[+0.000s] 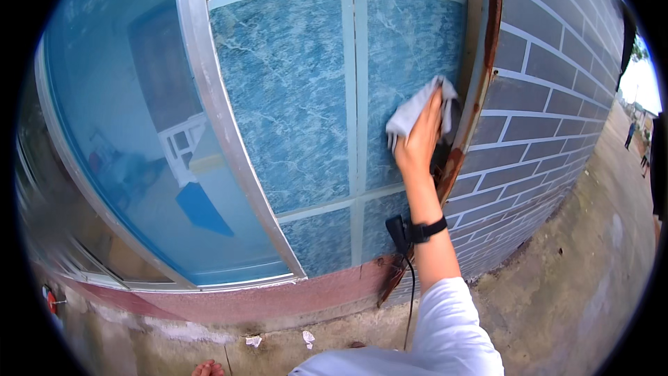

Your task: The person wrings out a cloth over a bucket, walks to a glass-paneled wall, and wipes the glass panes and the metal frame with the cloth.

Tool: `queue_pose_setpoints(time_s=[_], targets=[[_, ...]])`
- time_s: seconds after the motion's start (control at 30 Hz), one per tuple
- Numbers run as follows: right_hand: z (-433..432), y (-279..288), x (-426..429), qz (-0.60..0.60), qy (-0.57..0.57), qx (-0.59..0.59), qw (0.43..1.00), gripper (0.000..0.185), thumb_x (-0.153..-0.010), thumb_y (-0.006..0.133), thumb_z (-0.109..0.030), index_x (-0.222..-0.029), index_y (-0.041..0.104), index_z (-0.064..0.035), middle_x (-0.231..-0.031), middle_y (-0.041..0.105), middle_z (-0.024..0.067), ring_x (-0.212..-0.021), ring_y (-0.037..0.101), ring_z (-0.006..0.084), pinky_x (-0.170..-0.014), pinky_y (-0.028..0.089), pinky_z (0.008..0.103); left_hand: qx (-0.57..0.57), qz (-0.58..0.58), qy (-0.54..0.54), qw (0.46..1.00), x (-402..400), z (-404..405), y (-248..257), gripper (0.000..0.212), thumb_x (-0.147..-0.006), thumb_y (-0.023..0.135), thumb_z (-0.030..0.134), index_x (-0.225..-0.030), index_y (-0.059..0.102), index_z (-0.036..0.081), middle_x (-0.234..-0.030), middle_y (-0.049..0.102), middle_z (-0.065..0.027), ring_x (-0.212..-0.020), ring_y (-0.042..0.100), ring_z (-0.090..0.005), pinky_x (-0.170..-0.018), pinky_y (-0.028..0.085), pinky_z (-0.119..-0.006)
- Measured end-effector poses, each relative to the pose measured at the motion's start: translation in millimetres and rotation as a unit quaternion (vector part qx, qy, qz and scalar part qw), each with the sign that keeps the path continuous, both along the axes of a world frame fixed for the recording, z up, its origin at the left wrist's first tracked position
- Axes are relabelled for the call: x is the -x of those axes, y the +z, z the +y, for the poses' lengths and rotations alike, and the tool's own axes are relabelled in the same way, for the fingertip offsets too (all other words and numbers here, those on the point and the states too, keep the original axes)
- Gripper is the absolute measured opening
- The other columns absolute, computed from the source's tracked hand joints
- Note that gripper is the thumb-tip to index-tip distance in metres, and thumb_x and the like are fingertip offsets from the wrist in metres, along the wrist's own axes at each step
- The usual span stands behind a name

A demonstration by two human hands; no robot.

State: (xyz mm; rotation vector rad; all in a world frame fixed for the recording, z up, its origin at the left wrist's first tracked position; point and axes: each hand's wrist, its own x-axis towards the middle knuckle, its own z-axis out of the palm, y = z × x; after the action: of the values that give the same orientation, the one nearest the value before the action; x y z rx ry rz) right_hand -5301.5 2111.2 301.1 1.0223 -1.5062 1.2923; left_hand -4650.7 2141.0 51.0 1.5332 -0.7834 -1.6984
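Observation:
My right hand (419, 141) presses a folded pale grey cloth (409, 112) against the blue marbled wall tile (412, 36), close to the tile's right edge. The arm reaches up, and a black strap with a small device (399, 232) and a cable sits around its wrist. Low in the picture, only the curled fingers of my left hand (209, 368) show above the concrete; its palm is cut off by the frame. Pale grout strips (355, 89) divide the tiles. To their left stands a metal-framed glass pane (141, 167) with blurred reflections.
A rusty metal edge (453, 167) runs beside the right forearm. Beyond it, a grey brick-patterned wall (537, 94) recedes to the right. Below the tiles lies a reddish base ledge (235, 303). White scraps (308, 338) lie on the concrete. A distant person (630, 136) stands far right.

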Motion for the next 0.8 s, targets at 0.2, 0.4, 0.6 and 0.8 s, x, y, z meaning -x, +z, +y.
queue_pose_setpoints(time_s=[0.2, 0.4, 0.6, 0.8], targets=[[-2.6, -10.8, -8.0, -0.069, -0.033, -0.002, 0.997, 0.057, -0.085, 0.037, -0.011, -0.136, 0.017, 0.0051, -0.142, 0.019, 0.0221, -0.13, 0.016, 0.0413, -0.105, 0.012, 0.0497, 0.088, 0.007, -0.037, 0.995, 17.4, -18.1, -11.0, 0.024, -0.087, 0.055, 0.02, -0.101, 0.06, 0.001, -0.085, 0.063, -0.005, -0.074, 0.059, -0.0136, -0.065, 0.049, -0.025], [12.5, -78.2, -18.8, -0.052, -0.04, -0.128, 0.99, 0.063, -0.078, 0.04, -0.001, -0.136, 0.017, 0.0046, -0.137, 0.024, 0.0281, -0.111, 0.043, 0.0446, -0.082, 0.043, 0.0443, 0.11, -0.024, -0.078, 0.991, 31.5, -15.4, -7.0, 0.024, -0.087, 0.054, 0.022, -0.096, 0.062, 0.001, -0.081, 0.063, -0.0041, -0.073, 0.058, -0.0124, -0.065, 0.048, -0.023], [0.1, 10.6, 4.0, -0.027, -0.017, -0.027, 0.999, 0.067, -0.08, 0.042, -0.007, -0.138, 0.01, 0.0035, -0.141, 0.014, 0.0265, -0.128, 0.016, 0.0472, -0.104, 0.016, 0.0489, 0.112, -0.031, -0.069, 0.991, 28.3, -27.4, -19.1, 0.024, -0.088, 0.052, 0.022, -0.097, 0.061, 0.001, -0.082, 0.062, -0.0036, -0.072, 0.057, -0.0111, -0.064, 0.048, -0.023], [-29.0, 112.5, 12.9, 0.025, -0.139, 0.033, 0.989, 0.069, -0.083, 0.044, -0.021, -0.138, 0.01, 0.0028, -0.143, 0.011, 0.0232, -0.131, 0.013, 0.0398, -0.103, 0.01, 0.0573, 0.095, -0.03, -0.042, 0.994, 20.1, -19.2, -22.3, 0.022, -0.088, 0.053, 0.02, -0.097, 0.06, 0.002, -0.084, 0.061, -0.0044, -0.074, 0.058, -0.0118, -0.067, 0.049, -0.024]])
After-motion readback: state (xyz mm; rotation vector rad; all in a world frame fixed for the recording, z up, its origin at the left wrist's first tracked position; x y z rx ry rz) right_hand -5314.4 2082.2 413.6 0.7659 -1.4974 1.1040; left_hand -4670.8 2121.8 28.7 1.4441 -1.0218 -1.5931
